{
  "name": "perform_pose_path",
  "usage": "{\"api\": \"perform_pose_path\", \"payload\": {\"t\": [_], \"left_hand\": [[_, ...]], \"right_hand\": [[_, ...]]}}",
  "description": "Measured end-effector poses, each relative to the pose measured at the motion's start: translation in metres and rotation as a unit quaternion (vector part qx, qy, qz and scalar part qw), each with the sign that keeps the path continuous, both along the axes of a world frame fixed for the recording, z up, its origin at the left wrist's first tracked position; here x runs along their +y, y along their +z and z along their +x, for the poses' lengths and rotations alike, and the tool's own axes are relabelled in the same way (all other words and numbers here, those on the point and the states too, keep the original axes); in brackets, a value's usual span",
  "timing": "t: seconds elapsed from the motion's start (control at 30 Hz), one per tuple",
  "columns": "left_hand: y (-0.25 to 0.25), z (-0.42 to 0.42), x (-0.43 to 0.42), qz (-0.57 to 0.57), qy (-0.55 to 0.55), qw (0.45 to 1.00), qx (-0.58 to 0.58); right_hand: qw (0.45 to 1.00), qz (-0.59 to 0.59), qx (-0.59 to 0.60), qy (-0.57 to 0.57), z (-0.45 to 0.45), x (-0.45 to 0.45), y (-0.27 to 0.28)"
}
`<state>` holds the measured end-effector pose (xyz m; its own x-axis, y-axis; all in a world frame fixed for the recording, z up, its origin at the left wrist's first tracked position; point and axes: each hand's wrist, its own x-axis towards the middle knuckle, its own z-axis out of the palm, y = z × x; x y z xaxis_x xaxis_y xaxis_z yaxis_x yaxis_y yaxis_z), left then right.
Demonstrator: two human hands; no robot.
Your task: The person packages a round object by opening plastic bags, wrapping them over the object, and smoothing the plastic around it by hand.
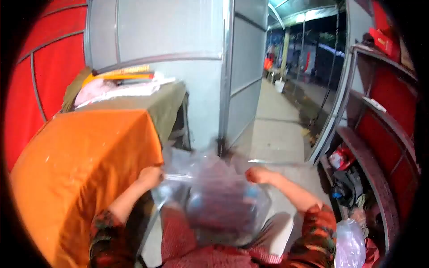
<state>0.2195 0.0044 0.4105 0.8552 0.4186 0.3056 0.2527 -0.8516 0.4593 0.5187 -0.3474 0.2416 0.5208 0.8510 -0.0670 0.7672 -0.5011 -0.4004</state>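
Observation:
A large clear plastic bag [223, 201] hangs stretched between my hands above my lap, with dark reddish and bluish contents blurred inside. My left hand [151, 177] is closed on the bag's upper left edge, beside the orange cloth. On the opposite upper edge, my right hand [258, 174] is closed around the plastic. Between the two hands the rim is pulled fairly straight. My legs, in checked red cloth, are on both sides of the bag.
An orange cloth [89, 147] covers a table at left, with papers [129, 89] and a pink item behind. Metal shelves [371, 165] holding bags line the right. A grey door [246, 67] stands open onto a walkway. Another plastic bag [350, 243] lies lower right.

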Motion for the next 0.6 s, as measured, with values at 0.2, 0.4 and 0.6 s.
{"api": "perform_pose_path", "payload": {"t": [0.2,0.4,0.6], "left_hand": [[-0.015,-0.009,0.016,0.127,0.076,0.981,-0.127],[0.047,-0.002,0.013,0.160,0.101,0.906,-0.380],[0.018,-0.014,-0.005,0.289,0.143,0.941,-0.102]], "right_hand": [[0.908,0.361,-0.180,-0.116,0.018,0.060,0.149],[0.858,0.323,-0.340,-0.212,0.043,0.062,0.196],[0.864,0.284,-0.349,-0.225,0.067,0.038,0.184]]}}
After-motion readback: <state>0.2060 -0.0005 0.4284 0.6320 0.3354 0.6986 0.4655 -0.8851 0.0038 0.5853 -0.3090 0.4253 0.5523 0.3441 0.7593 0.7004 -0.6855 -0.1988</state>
